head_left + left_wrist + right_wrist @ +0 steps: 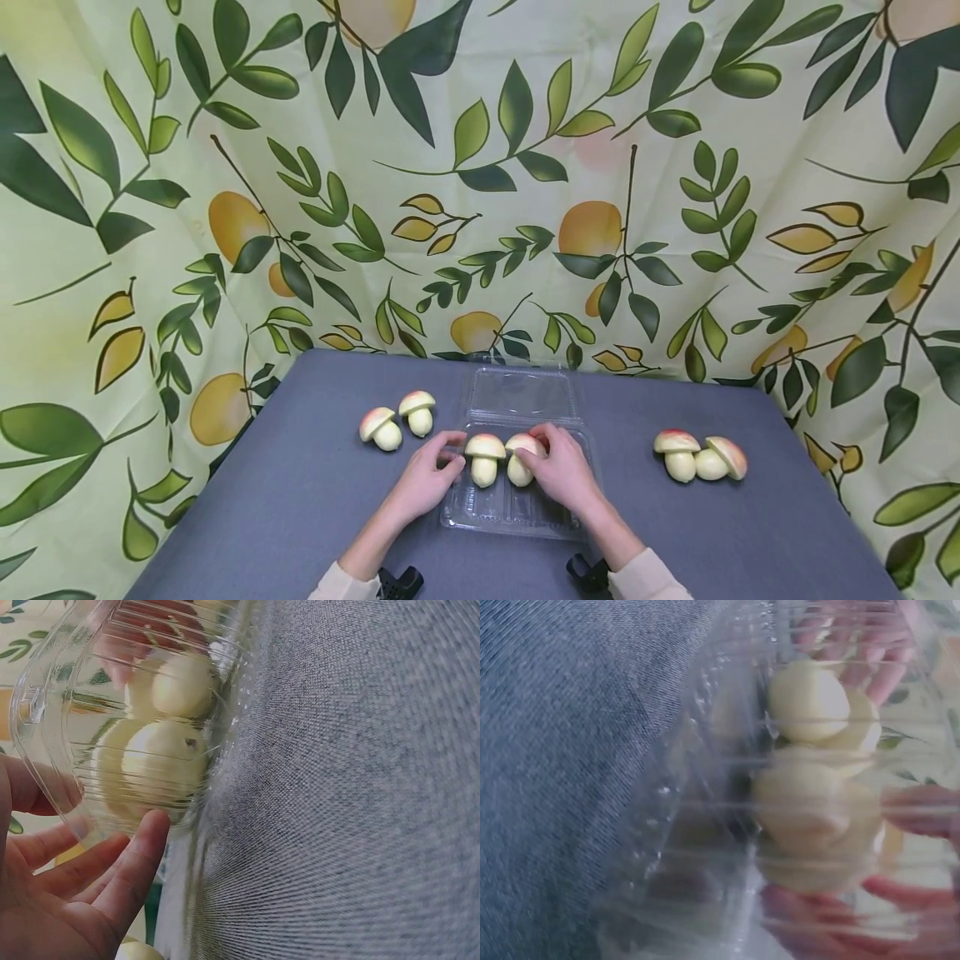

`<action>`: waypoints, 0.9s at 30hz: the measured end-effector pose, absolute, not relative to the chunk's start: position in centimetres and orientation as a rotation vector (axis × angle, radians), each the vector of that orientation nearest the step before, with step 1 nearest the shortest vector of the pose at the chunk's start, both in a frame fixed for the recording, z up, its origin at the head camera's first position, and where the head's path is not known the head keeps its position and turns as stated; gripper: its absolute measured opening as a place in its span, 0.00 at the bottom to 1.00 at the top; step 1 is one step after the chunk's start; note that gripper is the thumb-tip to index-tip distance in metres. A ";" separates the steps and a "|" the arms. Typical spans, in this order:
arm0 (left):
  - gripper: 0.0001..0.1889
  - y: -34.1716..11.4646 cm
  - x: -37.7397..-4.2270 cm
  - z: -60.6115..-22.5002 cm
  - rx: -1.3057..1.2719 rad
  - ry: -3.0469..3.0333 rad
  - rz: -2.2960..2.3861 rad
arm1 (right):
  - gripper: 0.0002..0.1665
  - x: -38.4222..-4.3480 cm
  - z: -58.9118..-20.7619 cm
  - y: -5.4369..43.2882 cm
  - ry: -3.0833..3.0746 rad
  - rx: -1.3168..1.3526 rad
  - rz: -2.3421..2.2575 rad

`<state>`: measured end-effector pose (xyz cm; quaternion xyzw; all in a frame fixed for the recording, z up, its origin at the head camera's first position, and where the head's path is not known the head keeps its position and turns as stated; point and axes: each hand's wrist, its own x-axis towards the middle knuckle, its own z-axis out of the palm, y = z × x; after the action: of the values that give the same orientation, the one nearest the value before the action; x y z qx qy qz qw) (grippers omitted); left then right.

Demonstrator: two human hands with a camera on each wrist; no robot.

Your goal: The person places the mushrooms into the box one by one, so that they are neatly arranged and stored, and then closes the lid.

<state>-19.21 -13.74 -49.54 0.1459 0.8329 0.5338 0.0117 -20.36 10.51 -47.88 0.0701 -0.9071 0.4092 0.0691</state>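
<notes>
The right hand [558, 467] pinches a red-capped mushroom [517, 472], seemingly aligning it at its twin's [484, 458] three o'clock; the left hand [427, 479], grasping nothing, perhaps steadies the clear clamshell's [517, 527] nine-o'clock side.

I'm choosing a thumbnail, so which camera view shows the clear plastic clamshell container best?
The head view: the clear plastic clamshell container shows nearly whole, lid folded back, though the right hand covers part. The left wrist view shows only a ribbed section close up; the right wrist view shows a section too, but blurred.
</notes>
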 end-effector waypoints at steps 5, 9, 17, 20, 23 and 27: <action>0.20 -13.8 -19.2 -49.7 0.457 2.605 1.654 | 0.19 -20.1 -47.7 10.8 -2.764 0.221 1.231; 0.20 -13.8 -19.2 -49.6 0.460 2.607 1.652 | 0.18 -20.0 -47.4 11.2 -2.787 0.233 1.211; 0.20 -13.7 -19.3 -49.7 0.459 2.602 1.664 | 0.15 -19.6 -46.3 12.0 -2.814 0.228 1.205; 0.20 -13.7 -19.4 -49.8 0.457 2.598 1.666 | 0.15 -19.3 -45.7 12.3 -2.831 0.238 1.205; 0.20 -13.7 -19.5 -49.8 0.459 2.599 1.668 | 0.16 -18.9 -45.1 12.8 -2.832 0.258 1.207; 0.19 -13.7 -19.4 -49.8 0.468 2.601 1.673 | 0.15 -18.3 -44.4 13.5 -2.826 0.267 1.212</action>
<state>-19.41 -13.69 -49.84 0.1495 0.8315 0.5350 0.0071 -18.31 13.50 -44.36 0.0864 -0.9153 0.3925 0.0275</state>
